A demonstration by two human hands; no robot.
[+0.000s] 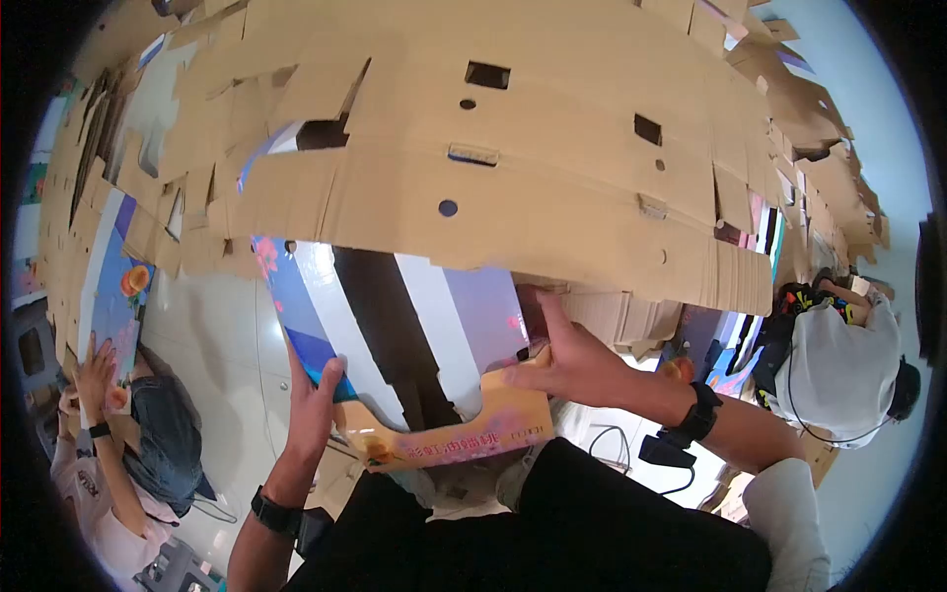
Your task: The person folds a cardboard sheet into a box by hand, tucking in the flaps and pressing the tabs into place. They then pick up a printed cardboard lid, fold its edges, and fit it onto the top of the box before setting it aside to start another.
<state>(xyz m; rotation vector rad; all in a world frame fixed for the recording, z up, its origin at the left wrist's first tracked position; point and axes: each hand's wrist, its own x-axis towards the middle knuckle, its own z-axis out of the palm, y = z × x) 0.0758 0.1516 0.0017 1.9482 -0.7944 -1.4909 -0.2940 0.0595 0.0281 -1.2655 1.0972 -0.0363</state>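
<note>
A printed cardboard box (pixel 444 439) is in front of my legs, with an orange front panel that carries pink characters. Its sides are blue and purple, and white flaps edge a long dark gap along its middle. My left hand (pixel 314 400) grips the box's near left side, thumb on top. At the near right corner, my right hand (pixel 554 350) holds the box with the thumb over the orange panel. The fingers of both hands are partly hidden behind the box walls. The far end of the box meets the edge of the flat cardboard sheets (pixel 395 187).
Stacked cardboard sheets with cut-out holes spread across the far side. On the left, a co-worker (pixel 109 493) has a hand on a blue printed sheet (pixel 118 286). Another person (pixel 838 365) bends down on the right. A cable (pixel 612 444) lies on the pale floor.
</note>
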